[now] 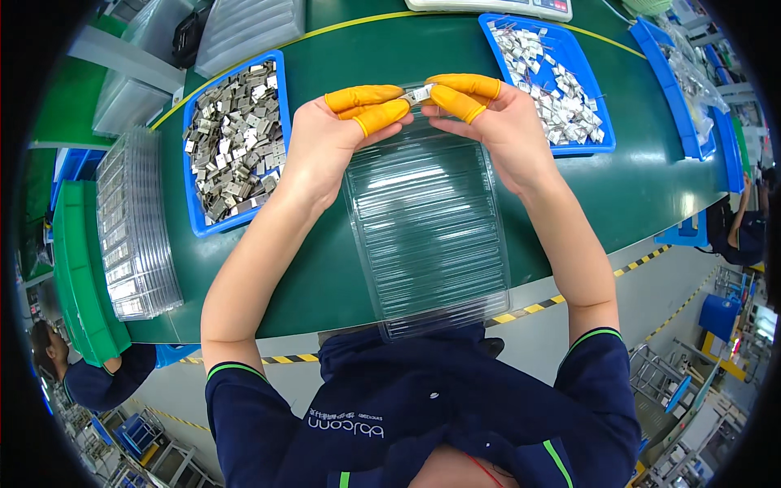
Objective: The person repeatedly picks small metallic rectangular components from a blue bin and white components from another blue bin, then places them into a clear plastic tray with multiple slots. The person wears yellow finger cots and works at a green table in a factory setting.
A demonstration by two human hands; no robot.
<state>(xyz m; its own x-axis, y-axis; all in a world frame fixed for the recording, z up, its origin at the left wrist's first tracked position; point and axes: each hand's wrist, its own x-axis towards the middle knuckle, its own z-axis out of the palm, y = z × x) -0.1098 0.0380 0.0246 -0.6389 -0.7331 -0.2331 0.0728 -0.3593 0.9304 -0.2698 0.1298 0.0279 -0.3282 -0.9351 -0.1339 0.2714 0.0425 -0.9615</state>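
Over the far end of a transparent ribbed plastic tray (423,220), both hands meet with their fingertips close together. Yellow finger cots cover some of the fingers on each. My left hand (338,130) pinches one side of a small silver-and-white part (417,95), and my right hand (506,126) pinches its other side. The fingers hide much of the part, so its exact kind does not show. To the left, a blue bin (194,203) holds many small metal shells (236,134). On the right, another blue bin (598,89) contains small white pieces (561,114) with short leads.
Stacked transparent trays (134,228) stand at the left beside a green bin (77,268). A white device (496,6) sits at the far edge of the green table (313,276). Other people (106,378) are at both sides, and more blue bins (671,89) stand far right.
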